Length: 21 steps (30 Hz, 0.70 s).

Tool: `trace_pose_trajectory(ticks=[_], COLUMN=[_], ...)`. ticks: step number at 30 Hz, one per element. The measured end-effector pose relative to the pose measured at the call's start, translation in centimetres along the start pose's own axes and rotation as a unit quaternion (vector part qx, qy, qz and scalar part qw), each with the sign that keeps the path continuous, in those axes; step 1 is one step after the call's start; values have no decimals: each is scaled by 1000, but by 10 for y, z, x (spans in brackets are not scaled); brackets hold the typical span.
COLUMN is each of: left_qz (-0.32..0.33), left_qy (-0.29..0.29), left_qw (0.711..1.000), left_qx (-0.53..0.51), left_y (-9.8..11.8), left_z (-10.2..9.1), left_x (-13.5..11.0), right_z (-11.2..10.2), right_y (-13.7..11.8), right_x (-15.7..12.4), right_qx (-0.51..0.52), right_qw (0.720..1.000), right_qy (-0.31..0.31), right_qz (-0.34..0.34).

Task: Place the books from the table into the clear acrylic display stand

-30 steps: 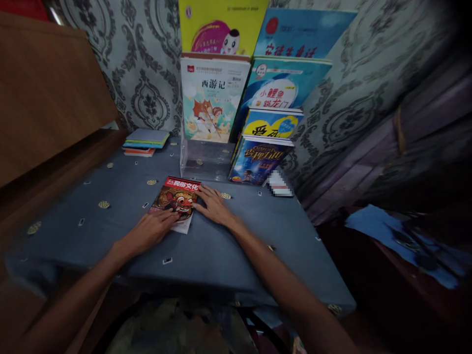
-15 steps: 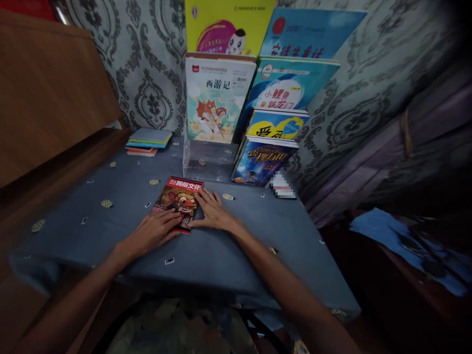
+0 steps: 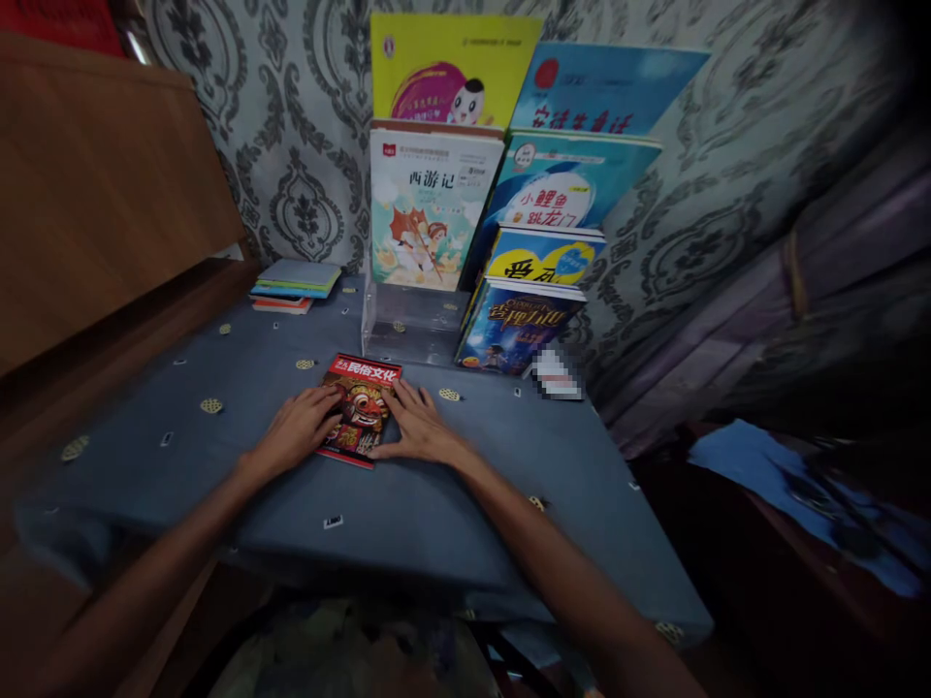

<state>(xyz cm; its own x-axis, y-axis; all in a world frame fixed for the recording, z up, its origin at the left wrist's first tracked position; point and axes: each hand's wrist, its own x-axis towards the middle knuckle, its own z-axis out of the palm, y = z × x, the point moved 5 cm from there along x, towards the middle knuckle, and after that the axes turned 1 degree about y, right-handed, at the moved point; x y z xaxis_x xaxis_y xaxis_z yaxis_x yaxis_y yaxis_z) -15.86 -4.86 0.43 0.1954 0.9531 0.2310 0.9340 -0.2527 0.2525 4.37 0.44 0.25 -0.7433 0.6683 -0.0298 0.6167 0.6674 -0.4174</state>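
Note:
A small red book [image 3: 362, 407] with a colourful mask on its cover lies flat on the cloth-covered table [image 3: 240, 465]. My left hand [image 3: 300, 427] rests along its left edge, the fingers stretched over the cover. On the opposite side, my right hand [image 3: 420, 427] lies with fingers spread, its tips and thumb touching the right edge. Neither hand is closed round the book. Just behind it stands a clear plastic book rack [image 3: 407, 334] that bears a white picture book [image 3: 429, 208] and a yellow book [image 3: 451, 58].
Right of the rack stand blue books [image 3: 520, 325] in stepped rows, with a pixelated white item [image 3: 558, 376] beside them. A stack of thin books [image 3: 295, 283] lies at the back left. A wooden cabinet [image 3: 109, 165] borders the left; a patterned curtain [image 3: 305, 184] hangs behind.
My left hand has slid up and left on the cover, so more of its lower part shows. My right hand has barely moved. The view has tilted slightly.

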Motion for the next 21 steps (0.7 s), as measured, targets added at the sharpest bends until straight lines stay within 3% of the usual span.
trace_pose_trajectory(ticks=[4,8,11,14,17,21], left_qz=[-73,-85,-97,-121,-178,-269], left_qy=[-7,-6,21,74,119,115], left_qw=[996,995,995,981,920,782], left_qx=[43,48,-4,-136,-328,-551], left_y=[-11,-10,-15,-29,-49,-63], left_z=[0,0,-2,-6,-8,6], left_x=[18,29,34,37,38,36], right_z=[0,-1,-1,-2,-1,2], right_y=[0,0,1,0,1,4], right_x=[-1,-1,-1,-1,-1,0], right_qx=[6,3,1,10,18,27], right_qw=[1000,1000,1000,1000,1000,999], right_qy=[-3,7,9,13,12,17], right_qz=[-3,-13,-16,-23,-21,-28])
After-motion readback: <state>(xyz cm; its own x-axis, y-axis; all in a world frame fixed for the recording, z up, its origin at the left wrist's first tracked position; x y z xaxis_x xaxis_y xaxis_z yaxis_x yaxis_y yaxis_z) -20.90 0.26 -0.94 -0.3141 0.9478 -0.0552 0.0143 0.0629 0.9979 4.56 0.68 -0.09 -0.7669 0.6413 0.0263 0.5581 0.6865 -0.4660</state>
